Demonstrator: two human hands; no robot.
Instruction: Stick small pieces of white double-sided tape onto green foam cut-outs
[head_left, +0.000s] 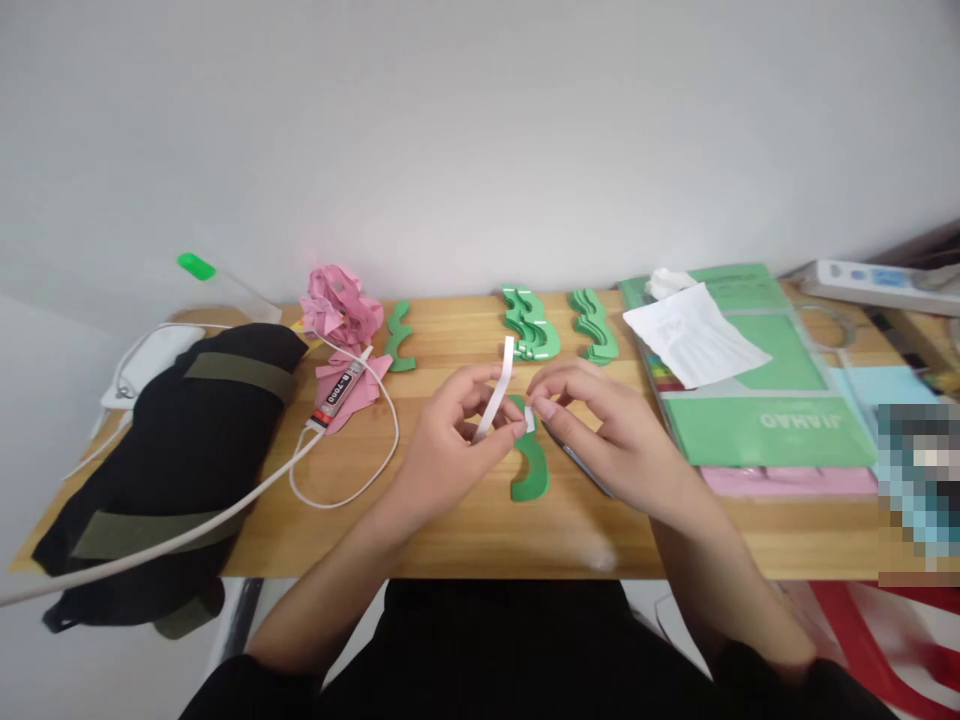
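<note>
Presently: left hand (457, 435) pinches a white strip (497, 398) near its middle. Right hand (600, 435) pinches the strip's lower end against the top of a green wavy piece (529, 472), which lies on the table at 6 o'clock from the fingers. Judgement: the strip is best kept taut and pressed down flat from that end. Table (465, 530): pale wood; glue tube (339, 392) at 10 o'clock of the hands, green stacks (532, 330) at 12, green folder (772, 420) at 3, black bag (172, 450) at 9. Plain white wall (480, 130) behind.

Wooden table (465, 540) against plain white wall (480, 120)
</note>
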